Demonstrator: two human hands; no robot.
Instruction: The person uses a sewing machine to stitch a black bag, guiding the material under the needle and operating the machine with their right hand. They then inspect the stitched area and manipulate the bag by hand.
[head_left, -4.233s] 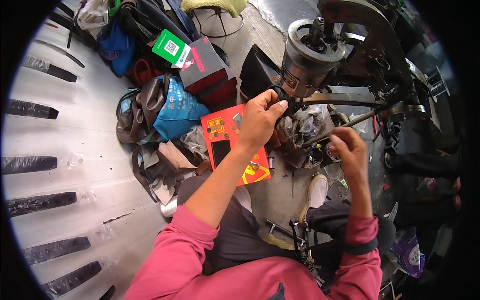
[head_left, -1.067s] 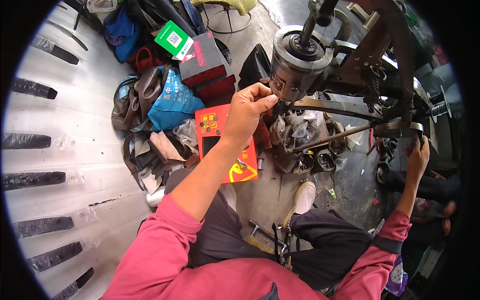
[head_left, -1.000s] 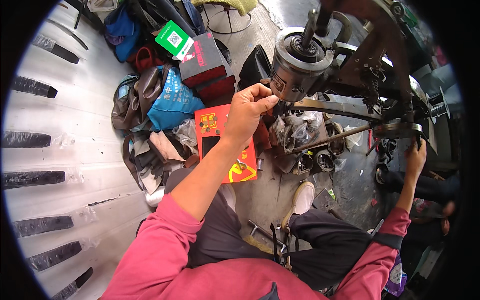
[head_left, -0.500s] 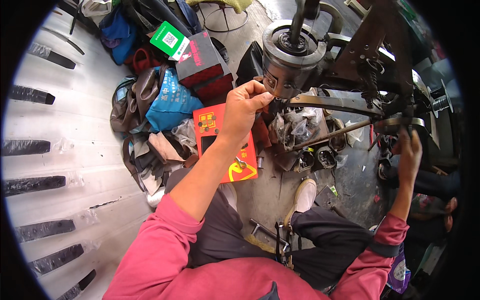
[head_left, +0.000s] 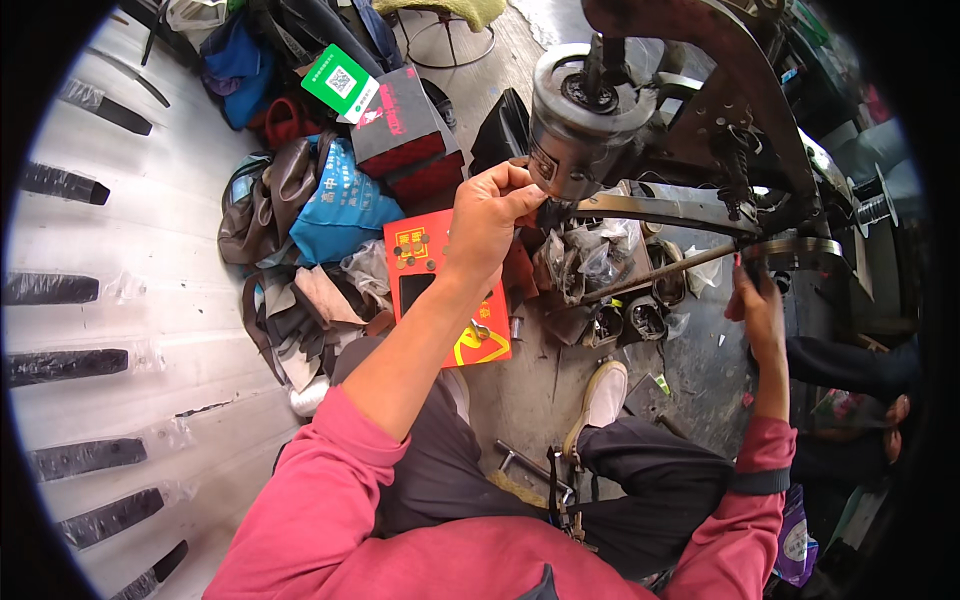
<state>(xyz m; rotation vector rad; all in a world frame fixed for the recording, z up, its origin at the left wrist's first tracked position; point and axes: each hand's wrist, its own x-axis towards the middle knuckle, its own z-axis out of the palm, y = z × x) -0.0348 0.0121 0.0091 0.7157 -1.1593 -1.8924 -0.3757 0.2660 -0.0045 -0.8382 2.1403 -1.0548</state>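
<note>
A dark metal machine, which looks like a sewing machine, has a cylindrical head [head_left: 582,130] at upper right. My left hand [head_left: 500,205] is at the lower left of that head, thumb and fingers pinched on something I cannot make out. My right hand [head_left: 755,300] is at the underside of a horizontal hand wheel [head_left: 800,247] on the right, fingers curled on its rim and partly hidden. A long metal arm [head_left: 660,215] runs between them, with a metal spool [head_left: 872,210] beyond the wheel. Below lies a red box [head_left: 450,230] with coins and a dark flat object on it.
Bags [head_left: 340,220], dark boxes [head_left: 405,150], a green card [head_left: 330,80] and scraps [head_left: 315,330] lie at left, beside a pale panel [head_left: 150,400] with black strips. Tins of small items [head_left: 610,322] sit under the machine. Another person's dark-trousered legs [head_left: 850,360] are at right.
My right hand has moved left along the wheel from the far right, and the machine's upper parts have shifted. My left hand stays pinched at the machine head.
</note>
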